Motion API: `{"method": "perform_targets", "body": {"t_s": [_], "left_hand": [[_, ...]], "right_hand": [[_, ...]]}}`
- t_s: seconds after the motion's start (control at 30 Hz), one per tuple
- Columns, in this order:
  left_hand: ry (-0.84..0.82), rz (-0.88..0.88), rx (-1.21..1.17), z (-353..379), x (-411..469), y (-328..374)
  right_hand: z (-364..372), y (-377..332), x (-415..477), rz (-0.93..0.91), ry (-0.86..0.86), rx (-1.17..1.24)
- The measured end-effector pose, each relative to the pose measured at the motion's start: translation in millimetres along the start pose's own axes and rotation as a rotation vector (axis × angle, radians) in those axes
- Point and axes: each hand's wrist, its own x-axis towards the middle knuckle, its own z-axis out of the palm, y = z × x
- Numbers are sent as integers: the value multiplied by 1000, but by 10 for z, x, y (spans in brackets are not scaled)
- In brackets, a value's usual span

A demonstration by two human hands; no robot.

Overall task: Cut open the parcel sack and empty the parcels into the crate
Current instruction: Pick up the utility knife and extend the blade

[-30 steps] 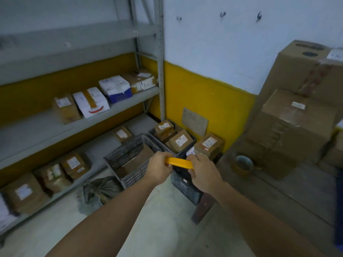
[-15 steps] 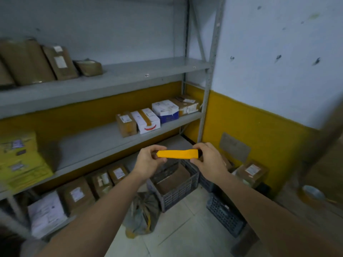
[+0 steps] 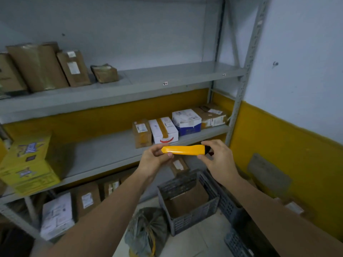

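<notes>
I hold a yellow utility knife [image 3: 182, 150] level in front of me with both hands. My left hand [image 3: 155, 160] pinches its left end. My right hand [image 3: 217, 156] grips the black end on the right; no blade shows. Below, on the floor, a grey-green parcel sack [image 3: 146, 230] lies tied with a yellow cord. Right of the sack stands a grey plastic crate [image 3: 193, 217] with a brown cardboard piece inside.
A grey metal shelf rack [image 3: 115, 154] fills the left and back, with cardboard and white parcels [image 3: 163, 129] on its levels and a yellow box [image 3: 29, 164] at the left. More grey crates [image 3: 230, 204] stand to the right against the yellow-and-white wall.
The view has swung up and left, from the floor crates to the shelves. Both hands have kept hold of the knife and raised it, and the black end now shows at my right hand.
</notes>
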Motion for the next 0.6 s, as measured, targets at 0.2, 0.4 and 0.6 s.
{"method": "perform_targets", "body": {"t_s": [0.2, 0.4, 0.6], "left_hand": [[39, -36, -83, 442, 698, 4], [127, -34, -101, 423, 881, 97], [219, -8, -133, 56, 952, 192]], "right_hand": [[-19, 602, 760, -36, -52, 22], [154, 711, 1201, -146, -138, 70], [524, 488, 1466, -207, -193, 131]]}}
